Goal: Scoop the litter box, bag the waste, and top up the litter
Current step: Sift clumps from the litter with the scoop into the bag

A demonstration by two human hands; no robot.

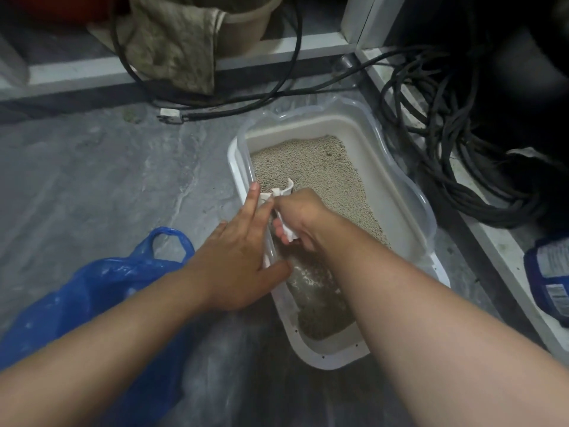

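**Scoop held in the litter box, left hand on its rim**

While the right hand [297,215] curls its fingers around the handle of a white scoop [281,192], the scoop's head sits just above centre of the frame, at the edge of the litter [320,177]. The left hand [243,257] lies with its fingers straight along the left rim of the litter box [406,192], its fingertips touching the scoop's head and its thumb hooked over the rim on the inside.

The litter box is a white, rounded-rectangular tray with a clear raised rim, standing on the grey floor [92,180] and running from centre frame toward the lower right. The grainy beige litter is piled in the far half; the near half shows a thin, darker layer under the right forearm.

At lower left, just beside the left forearm, lies a blue plastic bag [101,288] with its handle loop up. At the right edge stands a blue-and-white container [551,278]. Black cables [455,155] coil at the upper right, and a tan tub [246,20] draped with a dirty cloth [175,47] sits at the top.
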